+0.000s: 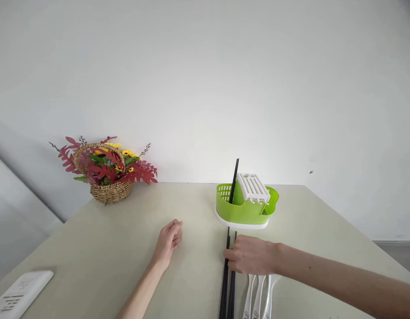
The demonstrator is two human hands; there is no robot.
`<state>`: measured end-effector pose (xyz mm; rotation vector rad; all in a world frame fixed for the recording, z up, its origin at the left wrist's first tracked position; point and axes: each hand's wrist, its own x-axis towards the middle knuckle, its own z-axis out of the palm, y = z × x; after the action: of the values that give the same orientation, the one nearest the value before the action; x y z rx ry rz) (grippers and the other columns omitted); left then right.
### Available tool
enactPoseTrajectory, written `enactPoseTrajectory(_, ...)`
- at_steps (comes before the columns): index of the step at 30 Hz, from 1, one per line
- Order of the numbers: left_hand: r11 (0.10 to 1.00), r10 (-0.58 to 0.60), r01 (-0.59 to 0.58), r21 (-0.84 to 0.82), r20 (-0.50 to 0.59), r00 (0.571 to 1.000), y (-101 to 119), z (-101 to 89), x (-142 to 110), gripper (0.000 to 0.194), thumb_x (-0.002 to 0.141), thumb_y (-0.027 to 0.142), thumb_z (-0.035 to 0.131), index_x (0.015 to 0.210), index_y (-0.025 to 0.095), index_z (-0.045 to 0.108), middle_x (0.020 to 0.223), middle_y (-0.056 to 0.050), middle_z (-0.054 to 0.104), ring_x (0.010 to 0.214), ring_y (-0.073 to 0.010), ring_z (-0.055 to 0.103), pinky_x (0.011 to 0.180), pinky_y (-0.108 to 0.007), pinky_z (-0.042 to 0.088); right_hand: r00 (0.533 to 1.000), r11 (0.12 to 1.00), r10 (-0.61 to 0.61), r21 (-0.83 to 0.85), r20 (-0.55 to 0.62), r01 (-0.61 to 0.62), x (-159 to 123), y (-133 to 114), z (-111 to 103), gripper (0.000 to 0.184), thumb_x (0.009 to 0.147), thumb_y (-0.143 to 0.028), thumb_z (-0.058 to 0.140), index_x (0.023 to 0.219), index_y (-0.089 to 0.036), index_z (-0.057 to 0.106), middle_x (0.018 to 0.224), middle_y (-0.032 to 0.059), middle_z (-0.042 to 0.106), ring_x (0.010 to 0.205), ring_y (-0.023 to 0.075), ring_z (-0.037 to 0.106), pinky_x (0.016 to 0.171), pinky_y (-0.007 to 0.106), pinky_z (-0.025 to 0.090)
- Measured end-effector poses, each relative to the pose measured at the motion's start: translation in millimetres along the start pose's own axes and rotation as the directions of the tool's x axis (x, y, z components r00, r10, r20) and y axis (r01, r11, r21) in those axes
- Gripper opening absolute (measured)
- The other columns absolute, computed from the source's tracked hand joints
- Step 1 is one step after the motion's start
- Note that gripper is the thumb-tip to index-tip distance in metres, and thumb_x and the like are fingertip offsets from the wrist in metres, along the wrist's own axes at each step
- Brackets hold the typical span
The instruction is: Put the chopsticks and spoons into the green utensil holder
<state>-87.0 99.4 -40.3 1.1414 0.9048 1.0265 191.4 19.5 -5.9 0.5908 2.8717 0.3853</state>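
Note:
My right hand (248, 255) reaches in from the right and is closed, its fingertips pinching the black chopsticks (224, 283) that lie lengthwise on the table. How many of them are in the pinch is hidden. Beside these, three white utensils (257, 297) with small red marks lie partly under my wrist; their far ends are covered. My left hand (169, 239) rests over the table in a loose fist, apart from everything. Beyond my hands stands a green utensil holder (236, 212) with a white slotted rack (253, 186). Black chopsticks (234, 181) stand tilted in its left compartment.
A wicker basket (112, 193) of red leaves and yellow flowers stands at the table's back left. At the near left edge lies a white slotted plastic object (21, 294). The pale table (191, 283) ends at a white wall (198, 88).

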Motion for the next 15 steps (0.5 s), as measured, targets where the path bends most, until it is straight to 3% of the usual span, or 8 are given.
enactPoseTrajectory(11, 0.998, 0.004, -0.006, 0.062, 0.034, 0.999, -5.2, -4.6, 0.5, 0.054, 0.085, 0.056, 0.069, 0.069, 0.024, 0.029, 0.060, 0.010, 0.020, 0.054, -0.0089, 0.013, 0.051, -0.027, 0.014, 0.999, 0.999, -0.033, -0.017, 0.020, 0.034, 0.2, 5.4, -7.1, 0.022, 0.086, -0.008, 0.071, 0.067, -0.019, 0.067, 0.079, 0.0022, 0.062, 0.058, 0.0132, 0.048, 0.046, 0.032, 0.021)
enactPoseTrajectory(15, 0.992, 0.004, -0.013, 0.126, 0.075, 0.997, -4.1, -1.6, -2.2, 0.054, 0.086, 0.058, 0.068, 0.068, 0.023, 0.031, 0.059, 0.010, 0.021, 0.053, -0.0086, 0.013, 0.051, -0.026, 0.013, 0.998, 0.998, -0.053, -0.021, -0.024, 0.052, -3.8, 13.6, -13.7, 0.027, 0.085, -0.005, 0.070, 0.064, -0.020, 0.064, 0.069, -0.0003, 0.062, 0.069, 0.0163, 0.052, 0.057, 0.032, 0.033)
